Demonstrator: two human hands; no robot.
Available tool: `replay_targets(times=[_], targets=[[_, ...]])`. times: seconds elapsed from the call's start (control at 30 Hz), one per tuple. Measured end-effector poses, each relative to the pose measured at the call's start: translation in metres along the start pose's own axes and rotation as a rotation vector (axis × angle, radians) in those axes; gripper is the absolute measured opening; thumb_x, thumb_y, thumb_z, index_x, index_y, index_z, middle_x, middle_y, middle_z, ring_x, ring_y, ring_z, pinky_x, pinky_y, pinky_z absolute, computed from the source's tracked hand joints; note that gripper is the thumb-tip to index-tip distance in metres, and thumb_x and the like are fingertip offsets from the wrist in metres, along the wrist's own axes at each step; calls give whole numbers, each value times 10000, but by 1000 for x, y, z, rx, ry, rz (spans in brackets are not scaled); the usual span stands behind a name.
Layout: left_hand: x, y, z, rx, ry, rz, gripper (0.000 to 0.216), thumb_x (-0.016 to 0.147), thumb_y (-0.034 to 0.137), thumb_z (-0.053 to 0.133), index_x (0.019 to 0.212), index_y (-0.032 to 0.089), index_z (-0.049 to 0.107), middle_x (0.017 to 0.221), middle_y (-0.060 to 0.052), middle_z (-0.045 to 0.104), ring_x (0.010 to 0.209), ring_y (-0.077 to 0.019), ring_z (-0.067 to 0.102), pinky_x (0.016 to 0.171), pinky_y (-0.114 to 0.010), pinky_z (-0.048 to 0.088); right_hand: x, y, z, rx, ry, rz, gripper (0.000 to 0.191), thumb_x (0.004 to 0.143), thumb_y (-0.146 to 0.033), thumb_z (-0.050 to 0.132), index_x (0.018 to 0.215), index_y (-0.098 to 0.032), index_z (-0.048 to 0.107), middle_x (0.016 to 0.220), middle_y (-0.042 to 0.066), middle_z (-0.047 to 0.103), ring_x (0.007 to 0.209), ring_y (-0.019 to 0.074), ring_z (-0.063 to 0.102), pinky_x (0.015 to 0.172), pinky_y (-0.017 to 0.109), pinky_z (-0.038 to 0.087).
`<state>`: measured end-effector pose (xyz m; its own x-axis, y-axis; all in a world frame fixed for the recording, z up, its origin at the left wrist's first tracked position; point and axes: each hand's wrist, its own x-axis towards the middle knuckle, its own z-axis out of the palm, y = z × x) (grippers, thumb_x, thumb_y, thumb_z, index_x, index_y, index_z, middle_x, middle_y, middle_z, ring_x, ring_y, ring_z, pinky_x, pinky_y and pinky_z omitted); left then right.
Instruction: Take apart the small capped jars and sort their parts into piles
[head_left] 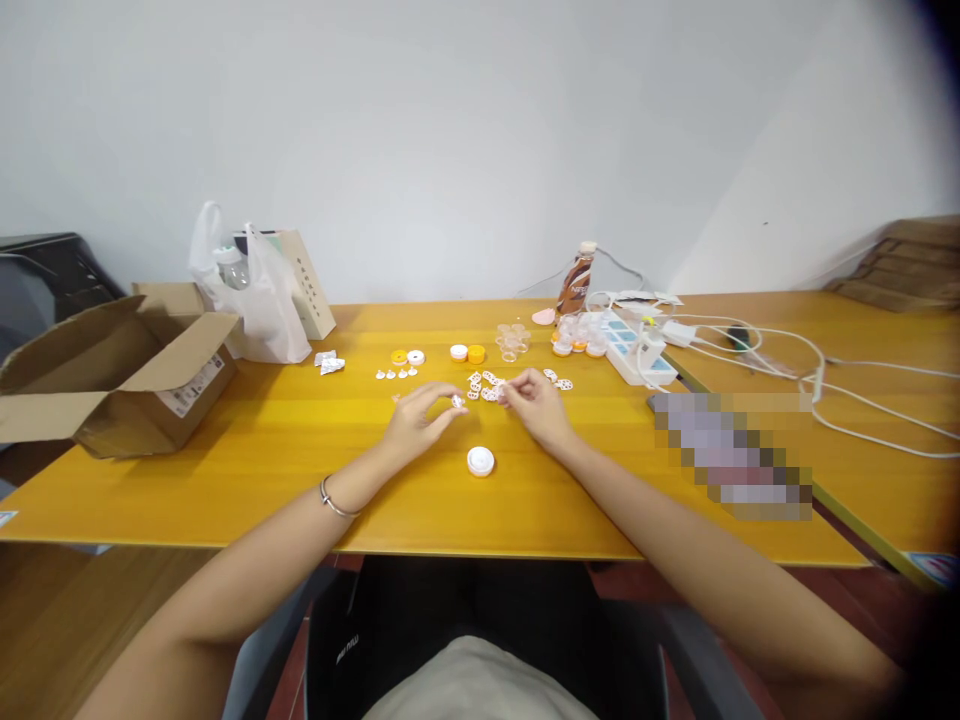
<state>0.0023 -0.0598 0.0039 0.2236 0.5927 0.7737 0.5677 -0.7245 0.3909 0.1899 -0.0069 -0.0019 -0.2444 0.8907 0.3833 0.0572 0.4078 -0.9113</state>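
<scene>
My left hand [420,422] is raised over the table, its thumb and fingertips pinching a small shiny, clear-looking piece [457,401]. Thumb and fingers of my right hand [538,408] are closed at the edge of a loose cluster of flat white perforated pieces [475,390]. What they pinch, if anything, is too small to make out. Between my forearms lies a round white cap-like part [480,461] with an orange lower edge. Beyond the left hand, several small white pegged discs [391,375] stand in a row.
Behind are orange and white round parts [475,354], clear rings [510,343], a bottle [576,280] and a power strip [637,355] with cables. A cardboard box [161,400] and plastic bag [274,310] stand left. A blurred-out object [731,455] lies right.
</scene>
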Motion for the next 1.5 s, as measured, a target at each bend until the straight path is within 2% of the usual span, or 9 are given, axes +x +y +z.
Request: replay_targets(times=[0.1,0.17,0.37,0.47,0.8,0.93,1.17,1.33,1.5], targets=[[-1,-4,-3,-4,-10,-64,192,782,275,600,933,157,608,903,-66,664,843,-154,613,807,-286,484,12,12,-14,33,138,68,188,704,-339,581,710,-203,451,640,-9,597,600,131,583,599,271,464],[0,-6,-3,-16,-38,-119,222,793,291,581,970,160,609,934,-72,663,827,-153,615,797,-287,490,17,17,-21,-52,166,48,179,696,-349,595,723,-193,511,665,6,606,627,139,582,626,286,466],[2,-4,-1,-52,-77,-134,284,845,275,490,1089,176,597,973,-80,650,802,-139,602,787,-277,482,26,18,-18,-381,123,-87,169,702,-341,584,717,-181,635,720,33,647,654,155,549,653,307,443],[2,-4,-2,-40,-62,-153,309,859,279,468,1123,174,589,926,-79,647,799,-142,587,785,-276,468,36,18,-12,-475,120,-83,169,691,-341,598,684,-179,647,698,31,651,616,147,524,619,295,422],[3,-4,-2,6,-115,-126,365,896,241,388,1240,183,494,859,-69,580,787,-143,533,755,-264,442,58,22,2,-514,32,-45,91,680,-248,621,635,-190,675,709,39,680,701,183,592,718,321,434],[2,-5,-2,-18,-127,-148,359,890,244,398,1229,180,498,888,-68,580,808,-145,528,783,-278,436,59,25,0,-510,3,-40,100,681,-244,623,609,-206,680,675,28,686,681,185,599,693,311,441],[0,-5,7,-395,-104,-372,419,832,282,525,1223,181,415,851,-35,594,798,-118,566,796,-264,445,45,10,-4,-429,-29,-16,176,755,-297,545,712,-193,681,728,34,684,673,178,584,664,306,440],[-1,0,11,-725,-123,-503,389,761,268,628,1060,190,391,777,5,597,686,-75,563,671,-199,436,8,-13,2,-99,-221,2,248,799,-380,493,807,-196,658,662,0,614,652,136,550,646,260,435],[0,3,9,-886,-168,-546,401,712,276,681,971,185,389,701,27,603,646,-76,578,655,-208,450,-16,-22,8,-18,-365,-37,251,800,-353,514,979,-212,620,750,5,619,653,127,537,638,263,435]])
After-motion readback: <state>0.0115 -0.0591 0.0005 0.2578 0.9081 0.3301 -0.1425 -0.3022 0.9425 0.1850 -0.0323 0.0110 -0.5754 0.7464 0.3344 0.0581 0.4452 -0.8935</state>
